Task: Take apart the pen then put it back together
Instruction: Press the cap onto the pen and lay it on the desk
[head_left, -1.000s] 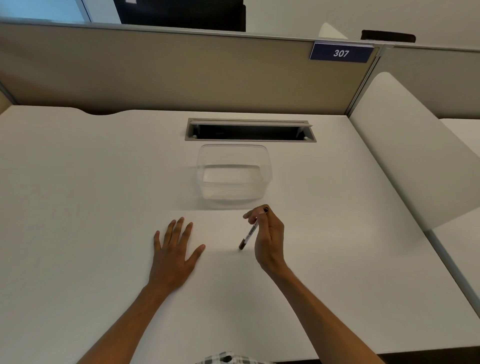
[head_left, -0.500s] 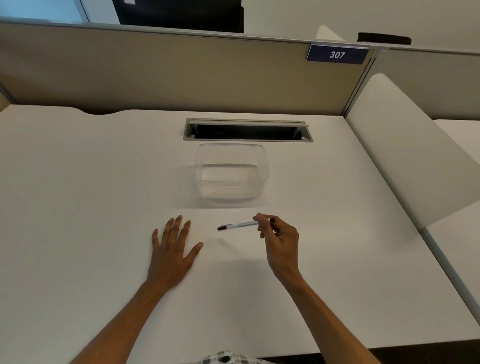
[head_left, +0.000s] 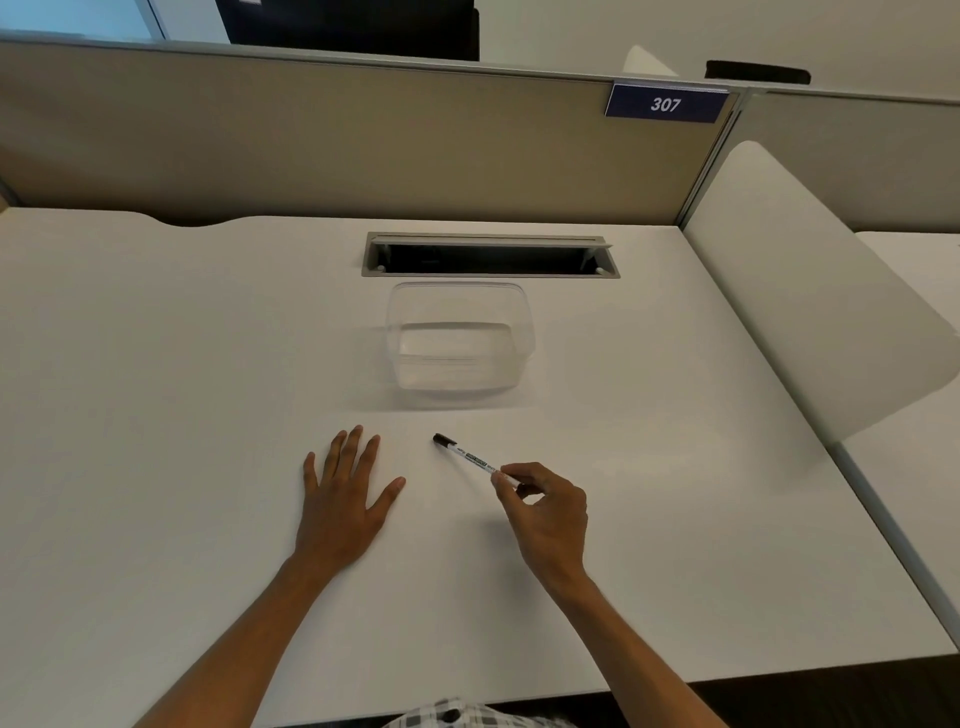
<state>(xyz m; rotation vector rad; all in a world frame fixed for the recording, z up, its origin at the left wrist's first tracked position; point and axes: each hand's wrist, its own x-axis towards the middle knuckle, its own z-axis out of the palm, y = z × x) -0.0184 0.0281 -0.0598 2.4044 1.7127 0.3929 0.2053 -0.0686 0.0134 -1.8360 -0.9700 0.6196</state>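
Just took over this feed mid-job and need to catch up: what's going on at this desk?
A person sits at a white desk. The right hand pinches one end of a slim white pen with a black cap in its fingers, cap end pointing away to the left. The left hand lies flat and spread on the desk, holding nothing. The pen looks whole, cap on. A clear plastic container stands beyond the hands; nothing shows inside.
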